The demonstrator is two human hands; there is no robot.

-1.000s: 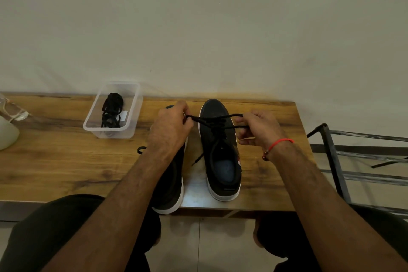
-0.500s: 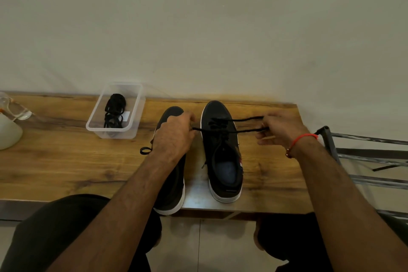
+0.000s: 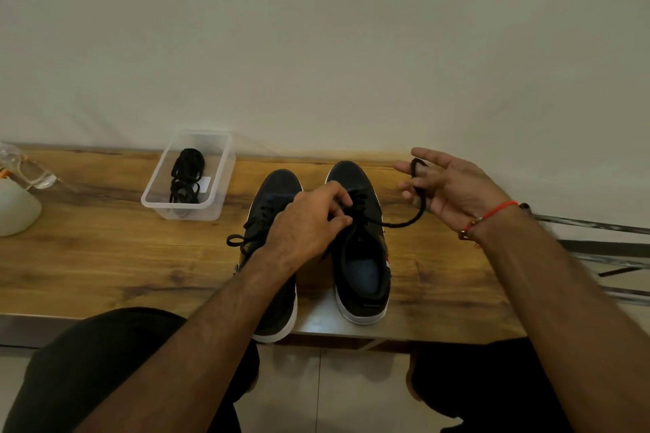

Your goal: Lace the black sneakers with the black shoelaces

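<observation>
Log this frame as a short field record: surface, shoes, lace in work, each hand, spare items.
surface: wooden table
left shoe: laced, loop hanging off its left side
right shoe: lacing in progress
lace: runs from the right shoe's eyelets up to the right hand
left hand: grip on the laces at the right shoe's eyelets
right hand: raised, fingers spread, lace looped over a finger
box: clear, holds spare laces
rack: metal, right of the table
</observation>
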